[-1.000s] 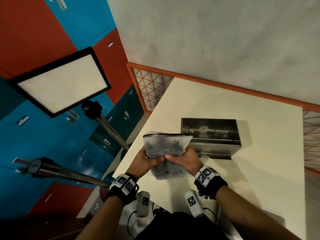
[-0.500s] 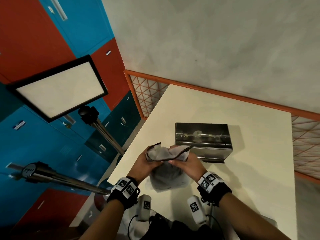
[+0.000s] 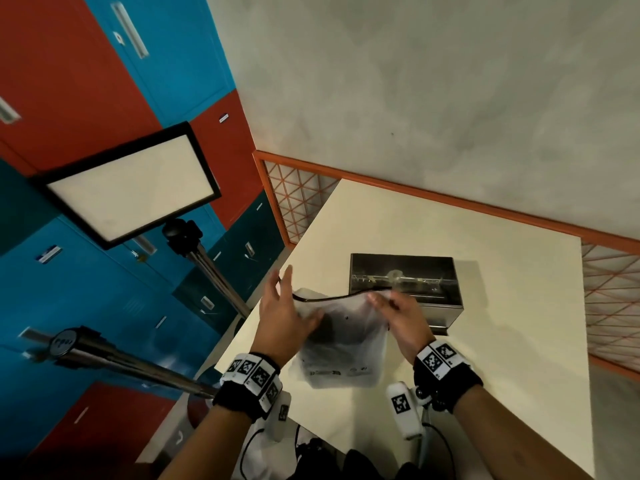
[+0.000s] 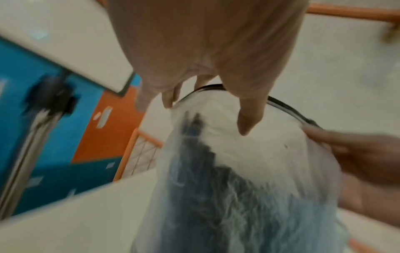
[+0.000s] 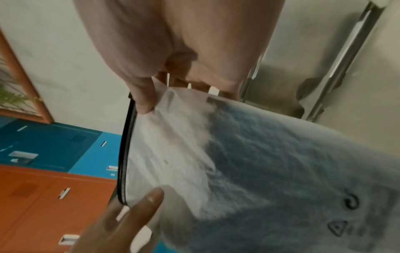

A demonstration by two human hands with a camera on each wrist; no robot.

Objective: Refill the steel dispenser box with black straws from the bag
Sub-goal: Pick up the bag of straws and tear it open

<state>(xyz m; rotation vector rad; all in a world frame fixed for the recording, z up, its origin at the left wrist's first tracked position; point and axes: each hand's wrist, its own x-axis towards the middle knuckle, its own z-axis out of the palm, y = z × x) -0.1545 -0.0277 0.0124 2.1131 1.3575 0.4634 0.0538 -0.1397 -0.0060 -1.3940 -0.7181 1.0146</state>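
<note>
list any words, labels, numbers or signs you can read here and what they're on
Nothing here reads as clear text.
Bag: a triangle symbol and a hook-shaped mark, with blurred print beside them; a printed line along its bottom in the head view, too small to read.
Tripod knob: light lettering, too blurred to read.
Wrist bands: black-and-white square code patterns, no words.
Lockers: small label cards, unreadable.

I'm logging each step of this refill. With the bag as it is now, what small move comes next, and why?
Probably the left hand reaches into the bag for black straws. The right hand pinches the bag's far corner, the black-edged mouth gapes, and the left fingers are spread at it.
</note>
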